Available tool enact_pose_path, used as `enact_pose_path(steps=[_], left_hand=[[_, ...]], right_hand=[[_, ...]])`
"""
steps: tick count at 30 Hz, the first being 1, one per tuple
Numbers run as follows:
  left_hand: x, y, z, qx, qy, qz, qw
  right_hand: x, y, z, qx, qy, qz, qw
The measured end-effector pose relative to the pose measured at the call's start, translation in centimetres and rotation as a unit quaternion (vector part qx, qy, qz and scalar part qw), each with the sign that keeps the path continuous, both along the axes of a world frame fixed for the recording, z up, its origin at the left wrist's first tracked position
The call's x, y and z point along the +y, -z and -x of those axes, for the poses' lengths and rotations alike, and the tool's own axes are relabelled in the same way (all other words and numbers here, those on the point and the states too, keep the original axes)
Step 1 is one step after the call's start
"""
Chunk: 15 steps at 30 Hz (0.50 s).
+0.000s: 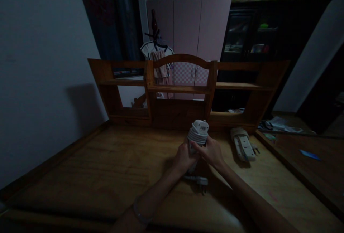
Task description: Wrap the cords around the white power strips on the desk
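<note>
Both hands grip a white power strip (201, 126) whose cord (197, 137) is wound in several turns around its upper end. My left hand (184, 157) closes on the strip's left side, below the coils. On the other side my right hand (212, 150) is closed too, its thumb pressed against the strip just under the windings. The free cord end, with its plug (202, 181), hangs below the hands, prongs toward me. To the right, a second power strip (244, 147) lies on the desk, its cord wrapped at the far end.
The wooden desk (115, 165) spreads under my hands, with an open wooden shelf unit (180, 89) along its back edge. A white wall (53, 64) borders the left. A lower brown surface (292, 168) at right carries a blue slip (309, 154).
</note>
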<state>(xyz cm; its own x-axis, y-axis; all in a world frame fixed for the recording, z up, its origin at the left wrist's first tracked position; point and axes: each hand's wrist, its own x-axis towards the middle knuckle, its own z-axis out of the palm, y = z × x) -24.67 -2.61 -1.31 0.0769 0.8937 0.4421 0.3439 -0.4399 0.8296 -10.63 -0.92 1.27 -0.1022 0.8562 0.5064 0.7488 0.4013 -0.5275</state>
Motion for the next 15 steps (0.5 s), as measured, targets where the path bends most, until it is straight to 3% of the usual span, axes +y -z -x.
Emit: enact_pose_path(steps=[9,15], left_hand=[[-0.6,-0.4,-0.6,-0.033,0.054,0.014,0.998],[-0.8,-0.3,-0.9,-0.027,0.054,0.031,0.998]], right_hand=[[0.5,0.5,-0.7,0.055,0.006,-0.025,0.998],[0.9,0.7,-1.0,0.097,-0.007,-0.012,0.995]])
